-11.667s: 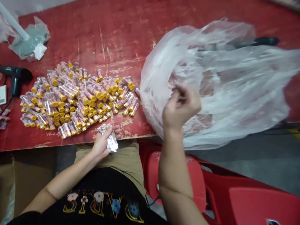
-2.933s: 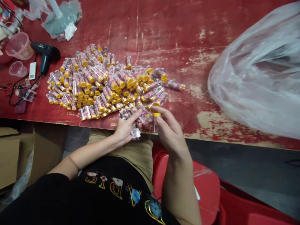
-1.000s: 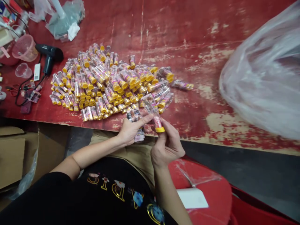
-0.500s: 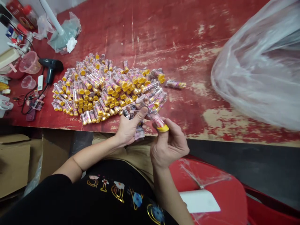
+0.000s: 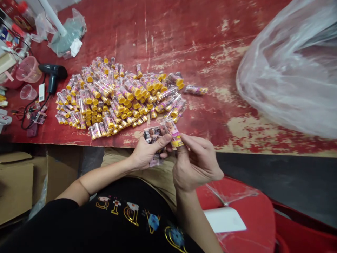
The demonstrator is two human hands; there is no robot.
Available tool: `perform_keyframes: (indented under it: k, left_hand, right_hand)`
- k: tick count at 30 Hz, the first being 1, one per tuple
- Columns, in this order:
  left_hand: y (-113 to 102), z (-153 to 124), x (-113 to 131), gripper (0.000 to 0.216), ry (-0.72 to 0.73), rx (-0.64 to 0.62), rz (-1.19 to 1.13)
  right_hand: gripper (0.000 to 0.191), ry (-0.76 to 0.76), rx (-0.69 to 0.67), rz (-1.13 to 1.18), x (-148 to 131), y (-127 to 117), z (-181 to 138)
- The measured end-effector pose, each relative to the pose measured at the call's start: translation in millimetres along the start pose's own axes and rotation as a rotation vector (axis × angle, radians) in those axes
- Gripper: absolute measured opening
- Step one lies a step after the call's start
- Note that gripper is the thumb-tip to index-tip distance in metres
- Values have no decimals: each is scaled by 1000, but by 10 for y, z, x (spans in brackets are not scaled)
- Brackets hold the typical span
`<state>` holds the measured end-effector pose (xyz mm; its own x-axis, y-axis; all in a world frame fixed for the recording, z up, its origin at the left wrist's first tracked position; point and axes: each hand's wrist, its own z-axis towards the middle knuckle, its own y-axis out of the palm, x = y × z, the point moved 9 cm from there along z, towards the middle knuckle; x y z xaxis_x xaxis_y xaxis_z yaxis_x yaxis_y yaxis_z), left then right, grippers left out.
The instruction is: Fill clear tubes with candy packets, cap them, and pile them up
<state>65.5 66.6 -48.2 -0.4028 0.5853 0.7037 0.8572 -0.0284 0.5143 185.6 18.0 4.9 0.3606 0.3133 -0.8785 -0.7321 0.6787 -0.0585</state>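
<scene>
Both hands work just in front of the red table's (image 5: 200, 42) near edge. My right hand (image 5: 196, 163) pinches a small clear tube with a yellow cap (image 5: 172, 133), cap end toward me. My left hand (image 5: 147, 151) is closed on a stack of printed label sleeves (image 5: 152, 135), its thumb resting against the tube. A big pile of similar yellow-capped tubes (image 5: 118, 95) lies on the table just beyond my hands. One tube (image 5: 195, 90) lies apart at the pile's right.
A large clear plastic bag (image 5: 289, 70) fills the table's right side. At the left lie a black heat gun (image 5: 54, 73) with cord, a pink basket (image 5: 28, 68), a small cup (image 5: 27, 93) and a bagged stand base (image 5: 65, 35). Cardboard boxes (image 5: 15, 189) sit lower left, a red chair (image 5: 250, 214) lower right.
The tube in my right hand has come closer to me and turned more upright. My left thumb has shifted along the label. The view has drifted slightly.
</scene>
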Motion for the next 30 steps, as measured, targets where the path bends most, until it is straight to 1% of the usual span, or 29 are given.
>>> perform_keyframes:
  k: [2,7,12,17,19,21,23,27,30]
  left_hand:
    - [-33,0,-41,60,-19,10,8]
    - [-84,41,-69,59,-31,27,-7]
    - [-108,95,-86,53,-32,49,-28]
    - [-112,124,-101,57,-32,73,-89]
    - [-128,140,-116,57,-43,82,-104]
    - [-175,163,-129,52,-50,107,-129]
    - [-253,182,-156,44,-74,154,-152]
    - [-427,161,-239,27,-162,263,-195]
    - [-521,114,-253,22,-179,300,-217]
  right_hand:
    - [18,22,5,-1,20,-5,1]
    - [17,26,-3,-9,57,3,15]
    - [13,38,-16,-38,184,48,8]
    - [16,28,5,-9,239,55,-41]
    - [13,52,5,-22,275,62,-43]
    - [11,93,21,-42,360,77,-5]
    - [13,98,67,-50,472,107,88]
    - [21,13,138,-110,754,306,381]
    - [28,-11,178,-193,1011,466,581]
